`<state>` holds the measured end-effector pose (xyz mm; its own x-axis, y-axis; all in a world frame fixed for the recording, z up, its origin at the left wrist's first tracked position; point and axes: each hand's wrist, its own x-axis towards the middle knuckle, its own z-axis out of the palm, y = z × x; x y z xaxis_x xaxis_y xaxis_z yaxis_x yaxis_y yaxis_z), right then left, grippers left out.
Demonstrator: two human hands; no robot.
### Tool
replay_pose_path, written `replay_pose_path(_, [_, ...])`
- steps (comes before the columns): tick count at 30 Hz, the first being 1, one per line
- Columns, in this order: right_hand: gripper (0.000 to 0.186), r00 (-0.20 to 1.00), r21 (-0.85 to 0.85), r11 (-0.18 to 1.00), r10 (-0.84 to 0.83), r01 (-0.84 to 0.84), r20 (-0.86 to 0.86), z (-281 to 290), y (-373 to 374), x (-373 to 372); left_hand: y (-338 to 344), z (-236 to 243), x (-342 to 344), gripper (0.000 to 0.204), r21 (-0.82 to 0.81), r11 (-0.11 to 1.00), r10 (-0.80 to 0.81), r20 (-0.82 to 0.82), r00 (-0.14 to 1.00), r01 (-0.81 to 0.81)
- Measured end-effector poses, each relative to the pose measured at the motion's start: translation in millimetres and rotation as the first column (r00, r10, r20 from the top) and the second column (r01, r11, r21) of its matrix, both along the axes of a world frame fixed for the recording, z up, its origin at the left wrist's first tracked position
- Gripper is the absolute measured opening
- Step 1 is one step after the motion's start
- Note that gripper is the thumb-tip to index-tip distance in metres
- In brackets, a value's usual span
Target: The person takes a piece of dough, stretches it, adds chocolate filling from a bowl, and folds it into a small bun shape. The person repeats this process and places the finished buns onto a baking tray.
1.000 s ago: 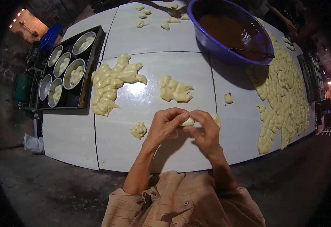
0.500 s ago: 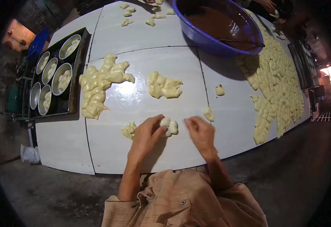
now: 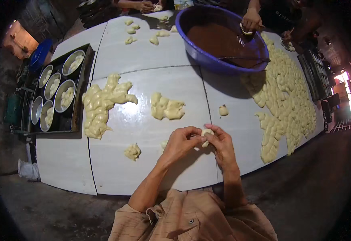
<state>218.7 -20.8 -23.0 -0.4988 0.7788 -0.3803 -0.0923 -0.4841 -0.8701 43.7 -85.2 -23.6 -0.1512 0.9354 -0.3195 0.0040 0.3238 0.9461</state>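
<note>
Holds one small dough piece point(image 3: 206, 132), clamped in the fingertips of both left hand point(image 3: 181, 142) and right hand point(image 3: 224, 148), above the near part of a white table point(image 3: 119, 172). Includes, beyond, a dough slab point(image 3: 167, 107); at left, a dough lump point(image 3: 133, 152); farther right, a purple basin point(image 3: 207, 61).

Smooth, glossy white desk point(image 3: 119, 176), shiny round purple plastic basin point(image 3: 201, 54), silvery round metal tins point(image 3: 37, 110), dark rectangular metal tray point(image 3: 78, 110), glistening, lumpy pale-yellow dough point(image 3: 99, 108), matt tan cloth shirt point(image 3: 183, 221)
</note>
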Motion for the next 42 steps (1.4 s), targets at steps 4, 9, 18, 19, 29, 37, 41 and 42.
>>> replay_pose_path(4, [0.032, 0.997, 0.115, 0.993, 0.019, -0.027, 0.074, -4, 2, 3, 6, -1, 1, 0.027, -0.007, 0.999, 0.044, 0.172, 0.984, -0.044])
replay_pose_path(9, [0.022, 0.989, 0.174, 0.977, -0.107, 0.124, -0.103, -8, 9, -5, 17, 12, 23, 0.04, 0.277, 0.929, 0.246, 0.039, 0.969, -0.247])
replay_pose_path(18, [0.019, 0.874, -0.113, 0.984, -0.174, 0.138, -0.453, 64, 31, -39, 72, 17, 63, 0.059, 0.719, 0.542, 0.284, 0.331, 0.9, -0.435])
replay_pose_path(19, [0.018, 0.864, -0.088, 0.988, -0.153, 0.126, -0.48, 66, 40, -41, 82, 11, 58, 0.081, 0.769, 0.522, 0.26, 0.268, 0.928, -0.368])
replay_pose_path(29, [0.017, 0.983, 0.623, 0.782, -0.101, -0.018, 0.154, 95, 243, -56, 72, 12, 9, 0.07, 0.315, 0.867, 0.265, 0.365, 0.893, -0.386])
replay_pose_path(37, [0.03, 0.329, 0.289, 0.338, 0.067, -0.896, 0.942, 43, 331, -68, 61, 9, -5, 0.033, 0.229, 0.92, 0.253, 0.267, 0.93, -0.317])
replay_pose_path(41, [0.024, 0.592, 0.271, 0.641, 0.358, -0.718, 0.722, 72, 316, -79, 58, 9, -13, 0.034, 0.15, 0.94, 0.264, 0.245, 0.933, -0.305])
replay_pose_path(42, [0.023, 0.711, 0.21, 0.741, 0.462, -0.638, 0.529, 76, 315, -81, 59, 10, -13, 0.035, 0.149, 0.937, 0.277, 0.234, 0.932, -0.315])
